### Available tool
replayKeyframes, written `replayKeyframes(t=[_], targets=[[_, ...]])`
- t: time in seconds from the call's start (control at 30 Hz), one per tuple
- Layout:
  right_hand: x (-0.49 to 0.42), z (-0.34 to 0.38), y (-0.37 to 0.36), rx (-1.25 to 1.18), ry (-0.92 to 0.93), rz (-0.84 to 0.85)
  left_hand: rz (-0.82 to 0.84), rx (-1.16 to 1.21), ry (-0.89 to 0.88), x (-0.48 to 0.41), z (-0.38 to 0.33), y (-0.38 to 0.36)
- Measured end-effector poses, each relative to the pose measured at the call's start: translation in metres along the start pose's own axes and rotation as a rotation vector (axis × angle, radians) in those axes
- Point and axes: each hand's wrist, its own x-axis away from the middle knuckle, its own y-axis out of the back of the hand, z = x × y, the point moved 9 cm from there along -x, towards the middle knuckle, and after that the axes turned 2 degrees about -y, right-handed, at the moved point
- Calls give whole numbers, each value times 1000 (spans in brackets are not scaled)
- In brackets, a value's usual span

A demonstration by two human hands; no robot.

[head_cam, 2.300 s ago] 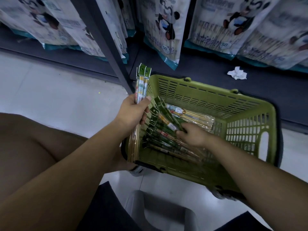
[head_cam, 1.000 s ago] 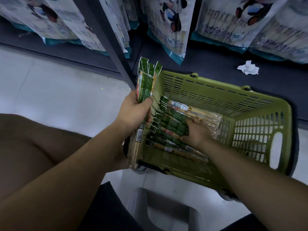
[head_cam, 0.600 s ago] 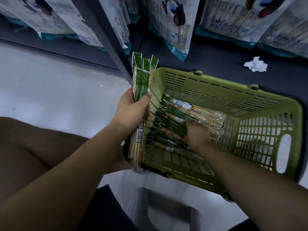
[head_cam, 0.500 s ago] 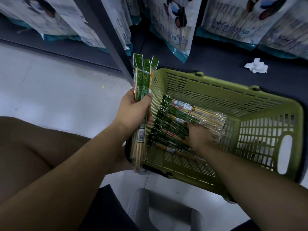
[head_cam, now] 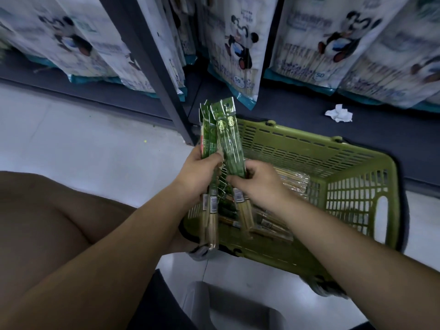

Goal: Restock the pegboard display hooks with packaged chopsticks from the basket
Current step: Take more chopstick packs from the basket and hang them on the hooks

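Down near the floor point(head_cam: 83, 144), a green plastic basket point(head_cam: 362, 186) sits against the dark bottom shelf point(head_cam: 392, 144), just beside a grey upright post point(head_cam: 152, 67). The left hand point(head_cam: 197, 173) is curled round a bundle of chopstick packs point(head_cam: 207, 139). It holds the bundle upright over the basket's left end, green header cards at the top and pale sticks hanging below the fist. The right hand point(head_cam: 258, 185) pinches another green pack point(head_cam: 229, 144) between thumb and fingers. The top of this pack leans against the bundle, so the two touch. Whether the right hand has one pack or two laid together I cannot tell. More loose packs point(head_cam: 294, 181) lie flat on the basket's bottom, partly hidden behind the right wrist and forearm.

Large white bags with a panda print point(head_cam: 238, 51) hang above the shelf, their teal lower edges close to it. A crumpled white tissue point(head_cam: 339, 113) lies on the shelf behind the basket, well apart from both hands. A bare knee point(head_cam: 47, 222) fills the left side of the view. What looks like a grey plastic stool point(head_cam: 238, 306) shows at the bottom edge, between the forearms.
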Motion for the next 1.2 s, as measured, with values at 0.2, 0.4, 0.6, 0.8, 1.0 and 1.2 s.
replayKeyframes(t=[0.2, 0.4, 0.6, 0.8, 1.0, 1.2], targets=[[19, 44, -14, 235, 172, -38, 131, 355, 104, 16, -8, -20], [20, 41, -25, 477, 161, 83, 130, 217, 60, 16, -6, -20], [4, 12, 4, 197, 106, -65, -99, -56, -36, 4, -11, 15], [-14, -103, 6, 470, -177, 83, -8, -51, -59, -3, -12, 20], [-16, -159, -15, 826, -221, 181, 31, -82, -89, -3, -14, 15], [-22, -168, -24, 997, -159, 170, 9, -68, -68, -5, -12, 13]])
